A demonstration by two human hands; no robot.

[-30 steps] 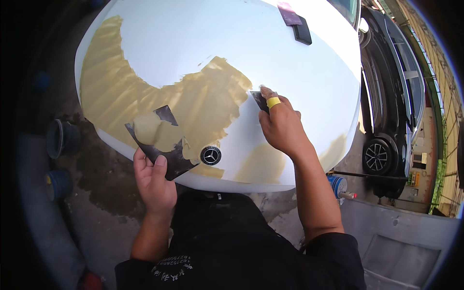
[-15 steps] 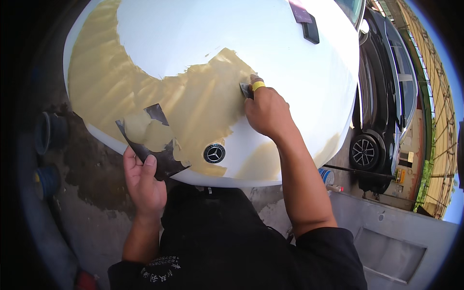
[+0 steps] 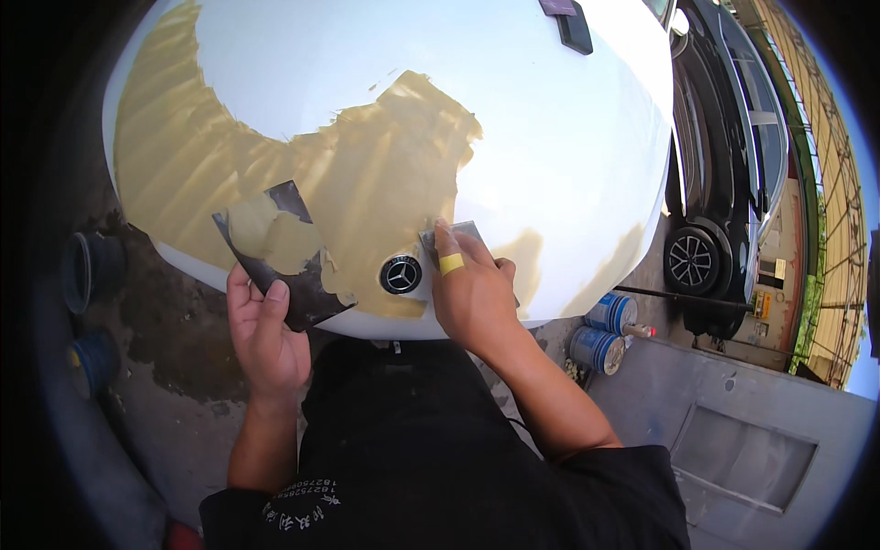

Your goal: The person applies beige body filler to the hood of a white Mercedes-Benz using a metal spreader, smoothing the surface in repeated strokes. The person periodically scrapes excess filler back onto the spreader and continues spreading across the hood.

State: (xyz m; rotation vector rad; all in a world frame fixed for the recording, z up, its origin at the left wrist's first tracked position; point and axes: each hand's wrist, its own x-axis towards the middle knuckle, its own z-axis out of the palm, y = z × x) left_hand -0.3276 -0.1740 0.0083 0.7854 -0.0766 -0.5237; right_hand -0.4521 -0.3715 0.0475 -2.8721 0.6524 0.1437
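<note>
A white car hood (image 3: 568, 156) lies in front of me, with a broad coat of tan body filler (image 3: 390, 151) over its left and middle. My left hand (image 3: 270, 339) grips the lower edge of a dark flat mixing board (image 3: 316, 301), thumb on top. A thick lump of filler (image 3: 266, 236) sits on that board. Low on the hood, just right of the round emblem (image 3: 401, 273), my right hand (image 3: 477, 291) presses a flat filler spreader (image 3: 466, 229) to the surface. Yellow tape wraps one of its fingers. The hand covers most of the spreader.
A dark block (image 3: 576, 32) rests on the hood's far right. Blue-and-white buckets (image 3: 598, 348) stand beyond its near right edge. Dark buckets (image 3: 92, 270) are on the floor at left. A black car (image 3: 724, 174) is parked to the right, near a grey panel (image 3: 742, 449).
My right hand has swept the spreader toward me and slightly left, down beside the emblem. The left hand still holds the board in much the same place. The whole view has shifted a little.
</note>
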